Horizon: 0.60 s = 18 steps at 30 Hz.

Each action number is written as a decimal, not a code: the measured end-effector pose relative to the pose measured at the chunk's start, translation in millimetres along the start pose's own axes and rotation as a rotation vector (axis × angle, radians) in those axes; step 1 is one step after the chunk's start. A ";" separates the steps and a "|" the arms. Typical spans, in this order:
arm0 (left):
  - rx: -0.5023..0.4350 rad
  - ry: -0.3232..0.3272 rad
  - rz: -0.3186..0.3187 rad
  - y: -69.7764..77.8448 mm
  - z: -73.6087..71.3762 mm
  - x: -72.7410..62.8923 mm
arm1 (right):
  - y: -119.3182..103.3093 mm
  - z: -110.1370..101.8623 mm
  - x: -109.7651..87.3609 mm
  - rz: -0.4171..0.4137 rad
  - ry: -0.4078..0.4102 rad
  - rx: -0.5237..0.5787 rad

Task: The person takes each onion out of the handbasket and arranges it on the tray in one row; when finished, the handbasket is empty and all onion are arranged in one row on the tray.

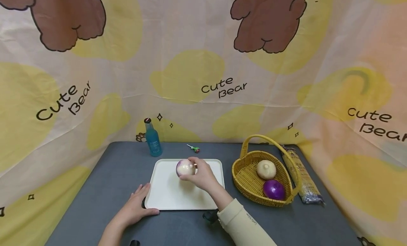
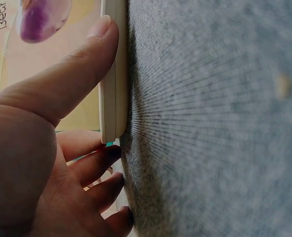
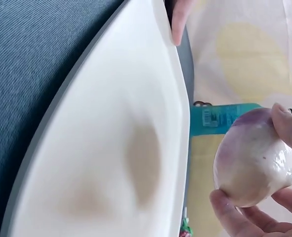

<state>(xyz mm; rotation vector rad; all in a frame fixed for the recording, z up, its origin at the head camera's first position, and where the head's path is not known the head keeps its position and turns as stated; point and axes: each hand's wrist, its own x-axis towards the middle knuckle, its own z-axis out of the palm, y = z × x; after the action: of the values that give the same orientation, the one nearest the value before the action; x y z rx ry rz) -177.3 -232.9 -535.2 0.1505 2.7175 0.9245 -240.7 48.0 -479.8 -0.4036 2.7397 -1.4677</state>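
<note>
My right hand (image 1: 203,175) holds a round purple-and-white vegetable (image 1: 184,167) between thumb and fingers over the white tray (image 1: 181,198). In the right wrist view the vegetable (image 3: 254,158) looks glossy, apart from the tray surface, with a shadow below; whether it is a turnip or an onion I cannot tell. My left hand (image 1: 135,207) rests at the tray's near left corner. Its thumb lies along the front edge and its fingers spread beside the left side. In the left wrist view, the thumb (image 2: 81,69) touches the tray's rim (image 2: 111,98) and the fingertips reach the grey table.
A yellow wicker basket (image 1: 245,189) right of the tray holds a whitish round vegetable (image 1: 266,169) and a purple one (image 1: 274,190). Beyond it lies a long plastic-wrapped packet (image 1: 303,175). A blue bottle (image 1: 153,140) and a small wrapped lollipop (image 1: 194,148) are behind the tray.
</note>
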 end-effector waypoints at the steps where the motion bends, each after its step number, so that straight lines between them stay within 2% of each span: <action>1: 0.004 0.000 0.000 0.0 0.0 0.1 | -1.0 2.5 1.1 0.004 0.000 0.004; 18: 0.006 0.001 0.008 1.4 -1.9 -1.6 | -14.1 50.1 17.9 -0.003 -0.040 -0.048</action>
<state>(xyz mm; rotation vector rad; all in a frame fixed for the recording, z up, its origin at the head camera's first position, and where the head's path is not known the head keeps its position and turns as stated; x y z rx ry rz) -176.2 -233.2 -532.5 0.1620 2.7225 0.9183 -248.5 -4.5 -494.2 -0.4338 2.7494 -1.3810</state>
